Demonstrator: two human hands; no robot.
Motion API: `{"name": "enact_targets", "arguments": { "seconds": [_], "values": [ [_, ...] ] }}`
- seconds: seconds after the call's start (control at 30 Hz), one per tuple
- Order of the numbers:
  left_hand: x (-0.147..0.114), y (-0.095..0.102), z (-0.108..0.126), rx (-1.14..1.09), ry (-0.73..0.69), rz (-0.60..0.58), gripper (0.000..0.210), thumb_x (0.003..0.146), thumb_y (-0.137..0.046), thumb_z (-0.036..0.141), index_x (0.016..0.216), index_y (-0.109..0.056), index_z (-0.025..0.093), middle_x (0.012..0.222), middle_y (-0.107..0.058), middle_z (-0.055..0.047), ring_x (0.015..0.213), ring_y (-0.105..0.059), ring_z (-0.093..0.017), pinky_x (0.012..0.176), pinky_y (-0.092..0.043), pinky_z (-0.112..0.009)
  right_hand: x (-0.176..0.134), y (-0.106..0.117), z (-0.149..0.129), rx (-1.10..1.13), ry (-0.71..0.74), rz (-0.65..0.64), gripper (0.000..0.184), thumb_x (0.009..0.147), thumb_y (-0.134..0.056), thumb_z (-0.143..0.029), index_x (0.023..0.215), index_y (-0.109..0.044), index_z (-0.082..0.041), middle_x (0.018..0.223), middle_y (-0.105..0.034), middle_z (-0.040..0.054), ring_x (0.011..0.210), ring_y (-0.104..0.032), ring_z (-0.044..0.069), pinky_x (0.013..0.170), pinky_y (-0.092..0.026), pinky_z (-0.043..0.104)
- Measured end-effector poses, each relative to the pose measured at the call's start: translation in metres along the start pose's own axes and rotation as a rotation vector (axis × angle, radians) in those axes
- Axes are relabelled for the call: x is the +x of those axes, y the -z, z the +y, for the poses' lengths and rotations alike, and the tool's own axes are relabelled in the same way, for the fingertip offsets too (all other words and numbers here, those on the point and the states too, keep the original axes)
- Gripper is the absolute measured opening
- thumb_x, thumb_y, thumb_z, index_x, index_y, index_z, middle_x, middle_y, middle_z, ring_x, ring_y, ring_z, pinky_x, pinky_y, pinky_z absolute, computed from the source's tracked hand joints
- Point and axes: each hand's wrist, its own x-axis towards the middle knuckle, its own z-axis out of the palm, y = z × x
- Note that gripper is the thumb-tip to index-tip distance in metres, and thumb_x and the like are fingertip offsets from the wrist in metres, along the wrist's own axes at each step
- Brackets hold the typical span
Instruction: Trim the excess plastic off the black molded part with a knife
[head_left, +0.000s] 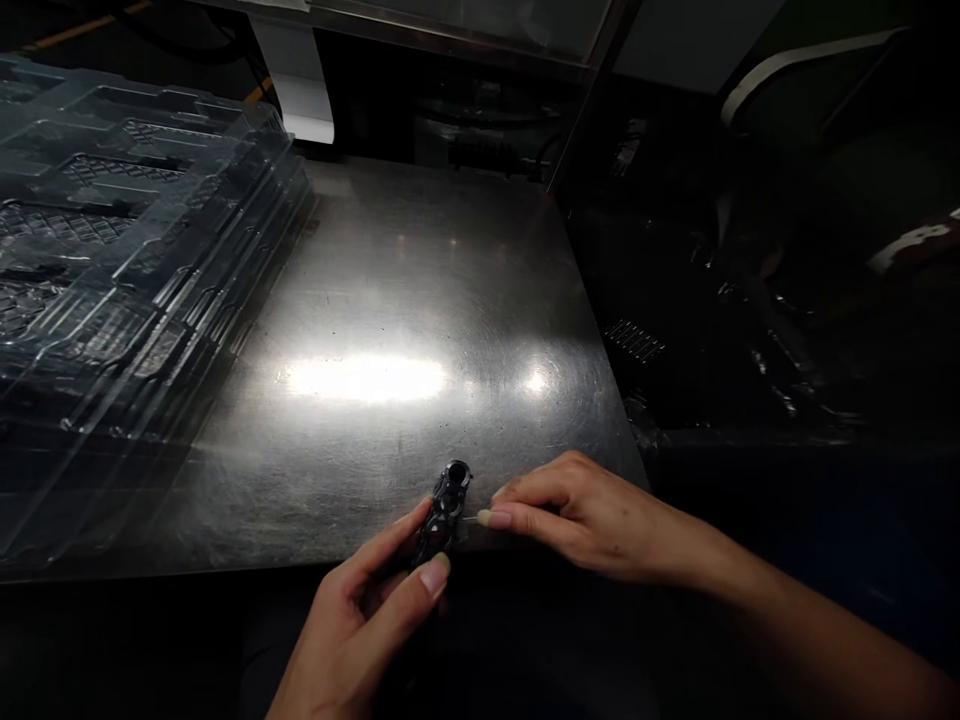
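Note:
My left hand (367, 610) grips a small black moulded part (445, 512) with round openings, holding it over the near edge of the steel table (420, 300). My right hand (577, 515) comes in from the right, its fingers pinched on a thin pale pin-like piece (471, 518) whose tip touches the side of the black part. What the thin piece is cannot be made out in the dim light.
A stack of clear plastic blister trays (112, 250) with dark moulded pockets covers the left of the table. A bright light reflection (367, 378) lies mid-table. Dark machinery and bins (750, 300) stand to the right, past the table's edge.

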Motion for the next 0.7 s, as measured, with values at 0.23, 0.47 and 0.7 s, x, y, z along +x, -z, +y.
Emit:
{"name": "enact_targets", "arguments": {
  "seconds": [0.23, 0.47, 0.7],
  "values": [
    [-0.0020, 0.0029, 0.0033, -0.028, 0.071, -0.046, 0.067, 0.077, -0.083, 0.054, 0.137, -0.070, 0.028, 0.074, -0.078, 0.000, 0.071, -0.069, -0.020, 0.063, -0.050, -0.027, -0.0024, -0.0059, 0.0004, 0.078, 0.008, 0.038, 0.040, 0.109, -0.052, -0.040, 0.080, -0.073, -0.023, 0.068, -0.062, -0.0040, 0.061, -0.054, 0.013, 0.061, -0.042, 0.027],
    [-0.0015, 0.0026, 0.0020, -0.019, 0.042, -0.076, 0.062, 0.081, -0.081, 0.052, 0.138, -0.070, 0.029, 0.077, -0.080, -0.001, 0.076, -0.071, -0.021, 0.076, -0.053, -0.028, -0.0032, -0.0078, -0.0004, -0.083, 0.069, 0.076, 0.043, 0.110, -0.048, -0.040, 0.078, -0.071, -0.022, 0.067, -0.061, -0.0023, 0.061, -0.055, 0.014, 0.063, -0.045, 0.028],
    [0.0001, -0.0021, -0.0014, -0.112, 0.010, -0.070, 0.057, 0.076, -0.085, 0.050, 0.128, -0.076, 0.030, 0.072, -0.079, 0.000, 0.070, -0.069, -0.018, 0.082, -0.057, -0.027, -0.0079, -0.0098, -0.0020, -0.273, 0.047, 0.101, 0.042, 0.111, -0.046, -0.040, 0.079, -0.066, -0.023, 0.067, -0.062, -0.0023, 0.060, -0.057, 0.014, 0.062, -0.043, 0.029]
  ]
}}
